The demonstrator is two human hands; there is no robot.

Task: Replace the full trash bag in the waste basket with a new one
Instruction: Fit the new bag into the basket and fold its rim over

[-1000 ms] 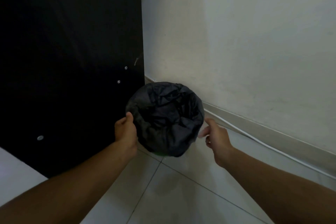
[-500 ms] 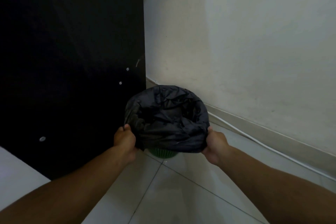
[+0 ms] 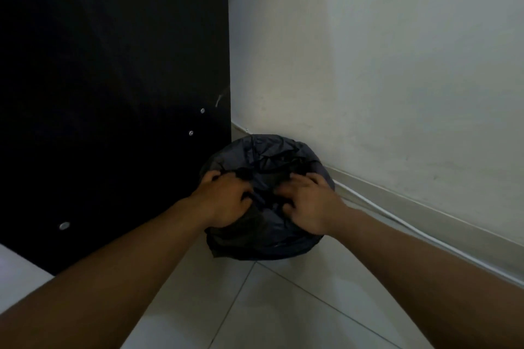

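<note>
Left hand (image 3: 226, 200) and right hand (image 3: 307, 204) gripped black trash bag (image 3: 263, 156), fingers curled into bunched plastic, tiled floor (image 3: 255, 306) below

Panel (image 3: 113, 93) left of bag (image 3: 263, 156) (corner).

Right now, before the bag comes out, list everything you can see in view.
trash bag: one, black, in the corner, folded over the basket so the basket itself is hidden
panel: one, black with small silver screw heads, upright on the left, right beside the bag
wall: one, off-white, behind and right of the bag
baseboard: one, pale, along the foot of the wall
cable: one, white, running along the baseboard
floor: pale tiles with dark joints, foreground
left hand: one, gripping the bag's near left edge
right hand: one, gripping the bag's near right edge
</note>
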